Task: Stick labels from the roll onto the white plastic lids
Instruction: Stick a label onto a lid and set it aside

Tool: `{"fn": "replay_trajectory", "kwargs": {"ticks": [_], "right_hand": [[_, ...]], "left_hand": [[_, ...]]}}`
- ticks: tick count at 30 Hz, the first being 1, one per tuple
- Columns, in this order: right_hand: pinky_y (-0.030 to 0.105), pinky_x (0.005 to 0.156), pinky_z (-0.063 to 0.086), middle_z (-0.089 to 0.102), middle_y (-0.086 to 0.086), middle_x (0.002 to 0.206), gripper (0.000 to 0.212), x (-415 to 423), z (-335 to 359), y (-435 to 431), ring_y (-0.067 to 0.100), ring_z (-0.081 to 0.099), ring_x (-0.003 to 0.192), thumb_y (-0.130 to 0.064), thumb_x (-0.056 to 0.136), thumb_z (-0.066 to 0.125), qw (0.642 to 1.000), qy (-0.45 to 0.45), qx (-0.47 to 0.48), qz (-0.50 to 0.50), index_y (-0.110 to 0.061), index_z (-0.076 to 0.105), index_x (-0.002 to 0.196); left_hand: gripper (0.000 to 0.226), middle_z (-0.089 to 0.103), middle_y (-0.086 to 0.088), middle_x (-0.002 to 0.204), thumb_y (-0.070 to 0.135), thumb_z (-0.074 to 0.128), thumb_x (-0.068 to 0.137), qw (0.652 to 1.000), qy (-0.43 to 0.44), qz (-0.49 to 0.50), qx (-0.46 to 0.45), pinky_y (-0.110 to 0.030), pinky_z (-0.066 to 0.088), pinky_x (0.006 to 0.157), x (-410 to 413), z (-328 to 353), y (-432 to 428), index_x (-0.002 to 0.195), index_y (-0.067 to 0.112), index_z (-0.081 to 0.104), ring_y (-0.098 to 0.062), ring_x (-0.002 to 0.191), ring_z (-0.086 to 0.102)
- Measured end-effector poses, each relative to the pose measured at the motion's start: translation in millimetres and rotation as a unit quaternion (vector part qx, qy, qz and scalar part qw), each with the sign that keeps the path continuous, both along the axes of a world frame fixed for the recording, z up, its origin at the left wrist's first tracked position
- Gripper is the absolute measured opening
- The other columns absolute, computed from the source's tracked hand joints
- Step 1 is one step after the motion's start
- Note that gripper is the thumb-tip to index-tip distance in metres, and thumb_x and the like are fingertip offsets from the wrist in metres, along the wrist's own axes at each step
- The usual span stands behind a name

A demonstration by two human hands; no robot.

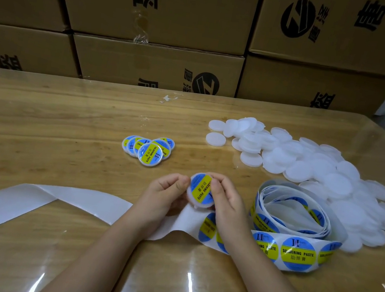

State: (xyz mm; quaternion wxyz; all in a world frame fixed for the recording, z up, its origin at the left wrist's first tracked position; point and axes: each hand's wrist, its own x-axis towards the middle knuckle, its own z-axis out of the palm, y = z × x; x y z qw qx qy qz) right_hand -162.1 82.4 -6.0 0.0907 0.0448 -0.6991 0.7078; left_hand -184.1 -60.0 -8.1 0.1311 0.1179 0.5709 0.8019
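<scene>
Between both hands, just above the table, is a white plastic lid [200, 192] with a round blue and yellow label on its top. My left hand [166, 192] grips its left edge and my right hand [224, 199] grips its right side, thumb on the label. The label roll [294, 212] lies loosely coiled to the right, its strip of labels [295, 253] running under my right wrist. Bare backing paper [26, 202] trails off to the left. Several labelled lids [148, 149] lie piled beyond my hands. A heap of plain white lids [321, 171] fills the right side.
The wooden table [51, 123] has a glossy clear cover. Stacked cardboard boxes [161, 14] form a wall along its far edge. A small scrap of white paper [168, 98] lies near that edge.
</scene>
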Motion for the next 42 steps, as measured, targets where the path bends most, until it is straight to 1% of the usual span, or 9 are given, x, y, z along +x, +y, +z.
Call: {"fn": "replay_trajectory", "kwargs": {"ticks": [2, 6, 9, 11, 16, 24, 29, 35, 42], "right_hand": [[0.022, 0.073, 0.052, 0.071, -0.001, 0.083, 0.015, -0.4, 0.1, -1.1, 0.009, 0.066, 0.082, -0.015, 0.097, 0.049, 0.999, -0.013, -0.032, 0.014, -0.019, 0.062, 0.101], [0.032, 0.082, 0.052, 0.072, 0.011, 0.093, 0.017, -0.4, 0.5, 1.7, 0.017, 0.067, 0.088, -0.009, 0.091, 0.059, 0.998, -0.018, -0.054, 0.028, -0.018, 0.063, 0.105], [0.032, 0.085, 0.053, 0.073, 0.005, 0.096, 0.025, -0.9, -0.7, 0.4, 0.018, 0.067, 0.094, -0.005, 0.088, 0.062, 0.998, -0.017, -0.055, 0.035, -0.021, 0.062, 0.107], [0.034, 0.084, 0.054, 0.073, 0.004, 0.094, 0.025, -2.2, -2.6, -0.8, 0.019, 0.068, 0.093, -0.006, 0.089, 0.061, 0.998, -0.011, -0.056, 0.016, -0.024, 0.062, 0.107], [0.022, 0.072, 0.054, 0.072, 0.003, 0.095, 0.026, -4.7, -6.5, 0.4, 0.016, 0.069, 0.092, -0.008, 0.091, 0.060, 0.996, -0.014, -0.083, 0.004, -0.025, 0.059, 0.111], [0.025, 0.083, 0.053, 0.069, -0.003, 0.111, 0.043, -5.0, -8.1, 1.5, 0.014, 0.064, 0.105, 0.000, 0.093, 0.050, 0.997, -0.005, -0.048, 0.056, -0.034, 0.053, 0.120], [0.018, 0.076, 0.052, 0.072, -0.003, 0.106, 0.039, -4.8, -4.9, 1.4, 0.012, 0.067, 0.099, 0.003, 0.096, 0.043, 0.992, -0.025, -0.102, 0.068, -0.026, 0.056, 0.119], [0.017, 0.069, 0.052, 0.074, -0.001, 0.093, 0.028, -3.1, -2.2, 1.6, 0.012, 0.070, 0.088, -0.005, 0.099, 0.041, 0.993, -0.039, -0.098, 0.049, -0.017, 0.061, 0.115], [0.021, 0.063, 0.053, 0.074, 0.004, 0.081, 0.010, -3.3, -4.9, 3.7, 0.015, 0.070, 0.076, -0.017, 0.098, 0.049, 0.996, -0.053, -0.073, 0.021, -0.015, 0.057, 0.103]], "left_hand": [[0.026, 0.069, -0.019, 0.091, 0.033, 0.056, 0.084, 1.000, -0.002, 0.013, -0.001, -0.041, 0.052, 0.080, -3.6, -1.9, -3.6, 0.084, 0.012, 0.072, -0.029, 0.085, 0.066], [0.035, 0.070, -0.021, 0.096, 0.037, 0.056, 0.086, 1.000, -0.015, 0.012, -0.003, -0.037, 0.055, 0.079, -4.9, -0.5, -5.8, 0.094, 0.007, 0.072, -0.027, 0.087, 0.068], [0.045, 0.066, -0.028, 0.100, 0.040, 0.057, 0.083, 0.999, -0.034, 0.024, -0.005, -0.036, 0.054, 0.078, -4.5, 3.1, -4.7, 0.101, -0.001, 0.066, -0.031, 0.089, 0.065], [0.042, 0.064, -0.027, 0.096, 0.036, 0.060, 0.080, 0.999, -0.040, 0.028, -0.006, -0.036, 0.051, 0.072, -1.9, 3.8, -0.3, 0.102, 0.001, 0.063, -0.033, 0.087, 0.060], [0.027, 0.068, -0.019, 0.099, -0.003, 0.062, 0.082, 0.999, 0.012, 0.022, -0.030, -0.031, 0.055, 0.080, 4.3, 2.7, 8.8, 0.108, -0.001, 0.058, -0.025, 0.090, 0.065], [0.026, 0.070, -0.017, 0.103, 0.007, 0.054, 0.090, 0.999, 0.019, 0.023, -0.014, -0.030, 0.055, 0.080, 5.2, 4.8, 6.6, 0.114, 0.002, 0.062, -0.024, 0.094, 0.067], [0.025, 0.070, -0.018, 0.103, 0.010, 0.047, 0.095, 1.000, 0.006, 0.025, 0.004, -0.029, 0.056, 0.074, 4.8, 5.2, 6.1, 0.114, 0.007, 0.064, -0.024, 0.090, 0.068], [0.029, 0.072, -0.012, 0.099, 0.010, 0.044, 0.098, 0.999, 0.007, 0.030, 0.011, -0.022, 0.054, 0.068, 4.2, 6.5, 6.3, 0.104, 0.018, 0.071, -0.018, 0.087, 0.069], [0.028, 0.071, -0.014, 0.101, 0.011, 0.044, 0.097, 0.997, 0.029, 0.026, -0.066, -0.026, 0.053, 0.071, 2.6, 6.9, 2.8, 0.111, 0.017, 0.068, -0.020, 0.087, 0.066]]}}
